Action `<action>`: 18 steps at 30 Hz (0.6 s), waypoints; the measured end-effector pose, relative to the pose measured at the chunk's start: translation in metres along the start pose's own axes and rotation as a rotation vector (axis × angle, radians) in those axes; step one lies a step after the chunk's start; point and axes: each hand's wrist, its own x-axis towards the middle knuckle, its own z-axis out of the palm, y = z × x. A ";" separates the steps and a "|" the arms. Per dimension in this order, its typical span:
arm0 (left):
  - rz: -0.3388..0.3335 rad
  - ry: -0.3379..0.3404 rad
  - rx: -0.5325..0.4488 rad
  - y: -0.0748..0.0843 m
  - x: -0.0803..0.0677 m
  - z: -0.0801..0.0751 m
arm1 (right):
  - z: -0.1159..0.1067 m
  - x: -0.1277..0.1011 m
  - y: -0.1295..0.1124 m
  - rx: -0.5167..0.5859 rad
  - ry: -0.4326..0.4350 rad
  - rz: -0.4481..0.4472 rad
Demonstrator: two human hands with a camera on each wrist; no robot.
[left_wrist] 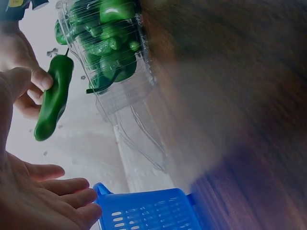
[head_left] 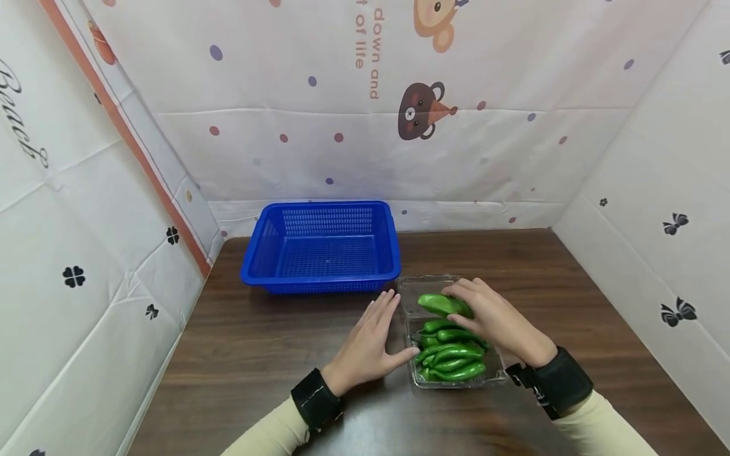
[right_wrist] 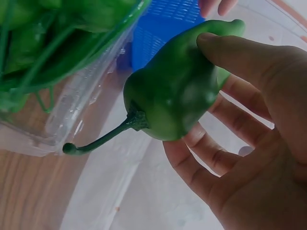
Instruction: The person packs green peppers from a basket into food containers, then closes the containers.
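Observation:
A clear plastic clamshell tray (head_left: 495, 375) (left_wrist: 129, 86) (right_wrist: 72, 110) full of several green peppers (head_left: 453, 358) sits on the brown table. My right hand (head_left: 493, 316) (right_wrist: 249, 158) grips one green pepper (head_left: 443, 304) (left_wrist: 53, 98) (right_wrist: 177, 91) just above the tray's far end, thumb on top, fingers underneath, its stem pointing back toward the pile. My left hand (head_left: 367, 342) (left_wrist: 43, 191) lies flat with straight fingers on the table against the tray's left side, holding nothing. A blue mesh basket (head_left: 322, 248) (left_wrist: 148, 211) (right_wrist: 163, 24) stands empty just beyond the hands.
Patterned white sheets wall in the table on the left, back and right. The basket stands at the back left near the wall. Bare brown tabletop (head_left: 256, 354) lies in front of the basket and to the tray's right.

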 end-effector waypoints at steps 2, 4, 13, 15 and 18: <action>-0.006 -0.001 -0.001 0.000 0.000 0.000 | 0.002 -0.003 0.000 -0.006 -0.002 -0.006; -0.011 0.000 0.000 0.000 0.000 0.000 | 0.004 -0.006 -0.001 -0.012 0.001 -0.018; -0.036 -0.008 0.001 0.001 -0.001 0.002 | 0.016 -0.021 -0.002 -0.084 0.078 -0.094; -0.046 -0.018 -0.003 0.001 -0.001 0.001 | 0.018 -0.024 -0.002 -0.095 0.094 -0.108; -0.060 -0.024 -0.013 0.001 -0.001 0.002 | 0.022 -0.030 -0.001 -0.104 0.125 -0.112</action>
